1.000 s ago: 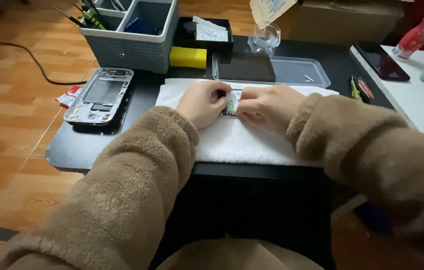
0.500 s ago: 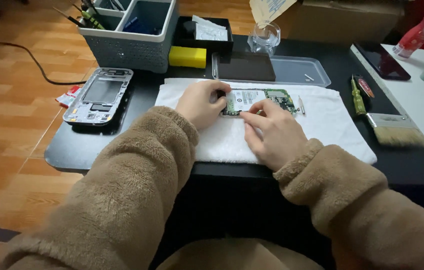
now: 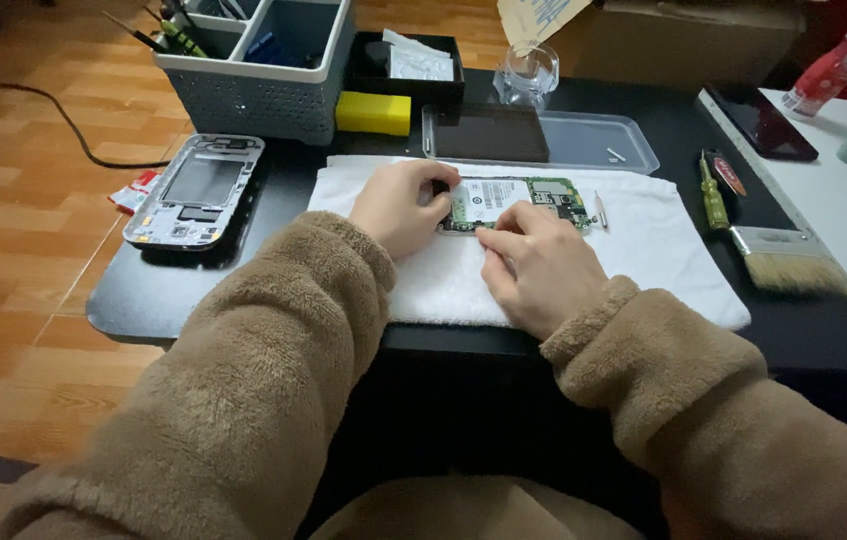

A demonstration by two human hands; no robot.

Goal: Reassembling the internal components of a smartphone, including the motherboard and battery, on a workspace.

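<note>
Left hand (image 3: 402, 205): pinching the left end of the circuit board (image 3: 514, 200), fingertips curled over its edge.
Right hand (image 3: 534, 262): resting on the towel (image 3: 664, 270), fingertips pressing at the board's near edge; apparently steadying rather than lifting, grip not fully visible.
Circuit board: lying flat on the white towel, mid-counter, slightly toward the far edge; one board, green with a pale shield over its left part.
Phone frame (image 3: 194, 190): sitting near the left edge of the counter (image 3: 134, 300), emptied, well apart from the board; one.
Progress, judged: board already out of the frame and apart from it; work on the board itself appearing under way, nothing yet showing as removed from it.
Small metal tool (image 3: 601, 210): lying on the towel just beside the board's right end; one.
Screwdriver (image 3: 712, 195): green-handled, lying off the towel toward the right edge; one.
Brush (image 3: 779, 258): lying near the right edge, bristles pointing right; one.
Clear tray (image 3: 594, 145): sitting beyond the towel, holding a few tiny parts, too small to count.
Grey bin (image 3: 254, 90): standing at the far left corner; one, with tools poking out.
</note>
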